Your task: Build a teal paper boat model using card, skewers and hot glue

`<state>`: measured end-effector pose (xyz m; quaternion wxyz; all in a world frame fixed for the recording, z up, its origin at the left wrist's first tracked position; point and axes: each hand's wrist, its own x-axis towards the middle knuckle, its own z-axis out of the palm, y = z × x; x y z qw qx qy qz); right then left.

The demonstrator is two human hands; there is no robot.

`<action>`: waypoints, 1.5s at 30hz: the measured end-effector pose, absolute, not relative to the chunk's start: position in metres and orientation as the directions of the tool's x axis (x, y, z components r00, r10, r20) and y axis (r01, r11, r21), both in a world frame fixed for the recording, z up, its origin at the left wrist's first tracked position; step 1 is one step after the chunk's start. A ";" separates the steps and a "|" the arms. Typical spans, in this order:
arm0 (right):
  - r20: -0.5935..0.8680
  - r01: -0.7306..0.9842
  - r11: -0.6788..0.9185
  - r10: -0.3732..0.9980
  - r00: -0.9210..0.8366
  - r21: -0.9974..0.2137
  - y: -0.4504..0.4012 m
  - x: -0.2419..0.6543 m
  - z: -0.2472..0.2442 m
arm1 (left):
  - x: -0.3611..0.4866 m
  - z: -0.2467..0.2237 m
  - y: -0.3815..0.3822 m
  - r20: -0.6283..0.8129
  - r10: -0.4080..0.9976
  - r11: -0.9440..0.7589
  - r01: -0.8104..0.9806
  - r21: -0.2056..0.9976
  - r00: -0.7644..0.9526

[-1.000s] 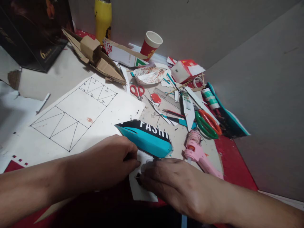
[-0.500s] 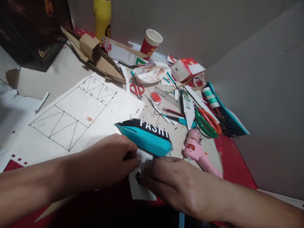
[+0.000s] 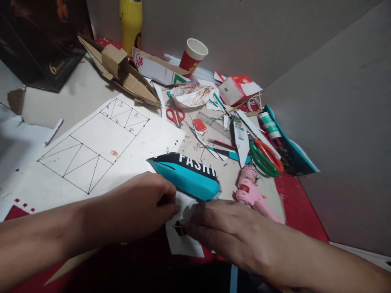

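Note:
A white paper piece (image 3: 185, 245) with a small dark hole lies at the near edge of the table, between my hands. My left hand (image 3: 152, 199) pinches its left edge between thumb and curled fingers. From the right, my right hand (image 3: 222, 228) has its fingers pressed together over the paper's right side; its fingertips are partly hidden. Just beyond both hands sits a blue and black folded card shape (image 3: 189, 175) with white letters. To the left, a white sheet with a line drawing (image 3: 91, 142) lies flat, partly under my left forearm.
A pink glue gun (image 3: 255, 195), green and orange scissors (image 3: 265, 156), red scissors (image 3: 175, 116) and a pencil (image 3: 221, 143) lie to the right and beyond. Farther back are a cardboard boat (image 3: 122, 73), a paper cup (image 3: 194, 57) and a yellow bottle (image 3: 131, 26).
My right hand has shifted slightly right, showing more of the paper's dark hole. The paper's lower end has moved slightly right. My left hand stays nearly in place.

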<state>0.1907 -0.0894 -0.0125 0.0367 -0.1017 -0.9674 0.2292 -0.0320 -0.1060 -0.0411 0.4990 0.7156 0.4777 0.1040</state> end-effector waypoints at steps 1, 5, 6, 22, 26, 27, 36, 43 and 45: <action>0.033 0.170 0.876 0.207 -0.978 -0.452 -0.089 0.193 -0.011 | -0.032 -0.041 -0.106 -0.326 0.786 -0.050 0.579 0.814 0.525; 0.059 0.213 0.858 0.271 -0.961 -0.468 -0.087 0.205 -0.003 | -0.032 -0.039 -0.107 -0.336 0.778 -0.049 0.584 0.810 0.531; 0.086 0.234 0.851 0.308 -0.948 -0.469 -0.087 0.210 -0.002 | -0.033 -0.038 -0.107 -0.343 0.776 -0.041 0.585 0.810 0.529; -0.154 0.423 0.853 0.394 -0.906 -0.305 -0.111 0.209 0.006 | -0.050 -0.018 -0.088 0.110 0.780 -0.595 0.675 0.437 0.616; -0.208 0.434 0.852 0.386 -0.899 -0.292 -0.110 0.201 0.004 | -0.039 -0.023 -0.081 0.060 0.747 -0.625 0.669 0.403 0.662; -0.198 0.426 0.855 0.382 -0.903 -0.296 -0.109 0.200 0.003 | -0.037 -0.023 -0.079 0.055 0.742 -0.625 0.661 0.415 0.668; -0.041 0.429 0.521 0.600 -0.799 -0.738 -0.099 0.205 -0.008 | -0.037 -0.017 -0.062 0.021 0.760 -0.535 0.607 0.588 0.650; -0.284 0.395 -0.045 0.770 -0.571 -0.917 -0.093 0.200 -0.011 | -0.040 -0.009 -0.058 -0.131 0.839 -0.273 0.617 0.738 0.528; -0.353 0.365 -0.170 0.775 -0.524 -0.915 -0.091 0.198 -0.011 | -0.040 -0.008 -0.059 -0.158 0.846 -0.220 0.605 0.766 0.508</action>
